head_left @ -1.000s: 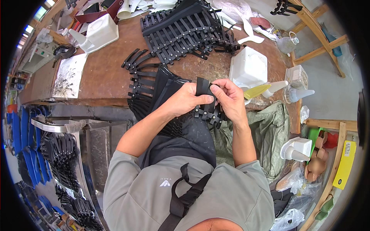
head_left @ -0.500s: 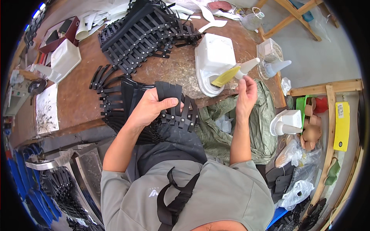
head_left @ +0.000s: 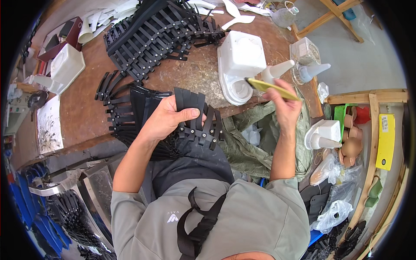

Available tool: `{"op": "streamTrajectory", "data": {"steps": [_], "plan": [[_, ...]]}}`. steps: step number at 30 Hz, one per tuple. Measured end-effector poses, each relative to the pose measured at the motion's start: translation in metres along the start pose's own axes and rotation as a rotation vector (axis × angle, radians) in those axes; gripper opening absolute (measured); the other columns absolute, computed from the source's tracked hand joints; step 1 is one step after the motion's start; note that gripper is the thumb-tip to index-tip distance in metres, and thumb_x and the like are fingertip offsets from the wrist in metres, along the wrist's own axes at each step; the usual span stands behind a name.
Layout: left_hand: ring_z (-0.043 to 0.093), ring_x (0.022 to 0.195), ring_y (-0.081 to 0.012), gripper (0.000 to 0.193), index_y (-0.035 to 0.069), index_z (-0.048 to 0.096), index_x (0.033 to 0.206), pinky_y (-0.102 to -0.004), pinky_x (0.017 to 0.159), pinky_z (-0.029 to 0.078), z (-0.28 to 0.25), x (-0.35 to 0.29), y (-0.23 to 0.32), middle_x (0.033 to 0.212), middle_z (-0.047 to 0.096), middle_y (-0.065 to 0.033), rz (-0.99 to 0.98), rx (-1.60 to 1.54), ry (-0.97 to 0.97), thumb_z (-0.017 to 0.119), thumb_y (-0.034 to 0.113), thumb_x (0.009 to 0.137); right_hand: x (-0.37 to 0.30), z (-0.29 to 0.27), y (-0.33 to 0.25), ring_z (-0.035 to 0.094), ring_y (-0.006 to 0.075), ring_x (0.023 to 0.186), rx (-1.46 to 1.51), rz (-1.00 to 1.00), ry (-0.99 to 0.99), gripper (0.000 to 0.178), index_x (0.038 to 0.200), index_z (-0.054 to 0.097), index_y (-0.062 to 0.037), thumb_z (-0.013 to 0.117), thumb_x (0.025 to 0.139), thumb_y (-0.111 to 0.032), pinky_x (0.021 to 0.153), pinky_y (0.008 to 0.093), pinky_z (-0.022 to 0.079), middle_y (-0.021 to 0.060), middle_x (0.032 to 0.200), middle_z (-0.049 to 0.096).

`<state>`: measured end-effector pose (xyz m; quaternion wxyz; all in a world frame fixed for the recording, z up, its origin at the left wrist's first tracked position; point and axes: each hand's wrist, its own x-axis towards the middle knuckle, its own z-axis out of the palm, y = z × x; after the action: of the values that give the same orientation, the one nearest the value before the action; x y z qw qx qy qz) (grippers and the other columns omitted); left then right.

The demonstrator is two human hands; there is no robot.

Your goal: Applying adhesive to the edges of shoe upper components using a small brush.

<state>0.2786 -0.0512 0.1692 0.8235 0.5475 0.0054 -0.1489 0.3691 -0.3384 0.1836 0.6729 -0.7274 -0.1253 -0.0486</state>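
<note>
My left hand (head_left: pixel 167 118) grips a black strap piece (head_left: pixel 189 100), its wide strips fanned between thumb and fingers and its silver rivets below. More black riveted straps (head_left: pixel 123 115) hang over the table edge beside that hand. My right hand (head_left: pixel 284 105) is closed round a yellow-handled brush (head_left: pixel 277 89) with a dark tip. The tip points left, above the round cup of a white plastic pot (head_left: pixel 242 54) with a square tank. A white cone-shaped nozzle (head_left: pixel 279 69) stands just behind the brush.
A large pile of black riveted straps (head_left: pixel 151 39) covers the back of the brown table (head_left: pixel 86 108). Another white pot (head_left: pixel 67 67) sits at the left. Below my right hand lies a green sack (head_left: pixel 242 147). Wooden rails (head_left: pixel 368 164) and shoe forms (head_left: pixel 352 147) are at the right.
My right hand has taken the yellow-handled brush out of the white pot's cup and lifted it, tilting it. My left hand keeps its grip on the strap piece.
</note>
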Motion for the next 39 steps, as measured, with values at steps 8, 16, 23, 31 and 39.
{"op": "streamTrajectory", "data": {"steps": [8,16,23,31,39], "plan": [[0.063,0.075,-0.0137,0.014,0.0,0.063,0.093,-0.0271,0.07,0.051,-0.009,0.002,-0.005,0.084,0.067,-0.0068,-0.032,-0.041,-0.041,0.067,0.011,0.085,-0.025,-0.021,-0.004,0.065,0.0207,0.073,-0.794,-0.315,-0.378,0.021,0.101,0.066,-0.0023,0.067,0.081,-0.006,0.066,0.0289,0.052,0.0082,0.086,0.065],[0.064,0.075,-0.0144,0.013,0.001,0.063,0.092,-0.0276,0.069,0.051,-0.006,0.002,-0.002,0.084,0.068,-0.008,-0.047,-0.032,-0.042,0.067,0.01,0.084,-0.031,-0.019,0.049,0.063,0.0162,0.056,0.136,0.348,0.178,0.024,0.106,0.058,0.0066,0.06,0.088,-0.009,0.052,0.0261,0.053,0.0159,0.086,0.066],[0.064,0.074,-0.0153,0.016,0.0,0.062,0.095,-0.0275,0.069,0.052,-0.001,0.001,-0.001,0.084,0.068,-0.0086,-0.084,-0.037,-0.001,0.068,0.011,0.084,-0.026,-0.001,0.012,0.063,0.0173,0.082,-0.427,-0.205,-0.143,0.023,0.104,0.066,-0.0003,0.065,0.081,0.003,0.073,0.029,0.051,0.0086,0.095,0.064],[0.064,0.074,-0.0151,0.016,-0.001,0.062,0.096,-0.0273,0.069,0.052,-0.002,-0.005,0.005,0.084,0.067,-0.0088,-0.035,-0.026,-0.006,0.066,0.009,0.084,-0.028,-0.012,0.011,0.061,0.0151,0.065,-0.316,0.168,0.006,0.021,0.103,0.065,0.0008,0.065,0.086,-0.011,0.062,0.0277,0.049,0.0078,0.086,0.066],[0.063,0.076,-0.0148,0.009,0.0,0.064,0.091,-0.0283,0.072,0.051,-0.004,-0.002,-0.005,0.085,0.067,-0.0078,-0.006,-0.08,-0.034,0.064,0.005,0.085,-0.029,-0.04,0.023,0.061,0.0139,0.06,-0.165,0.278,0.127,0.022,0.105,0.061,0.0038,0.062,0.089,-0.011,0.056,0.0239,0.049,0.0103,0.088,0.065]]}}
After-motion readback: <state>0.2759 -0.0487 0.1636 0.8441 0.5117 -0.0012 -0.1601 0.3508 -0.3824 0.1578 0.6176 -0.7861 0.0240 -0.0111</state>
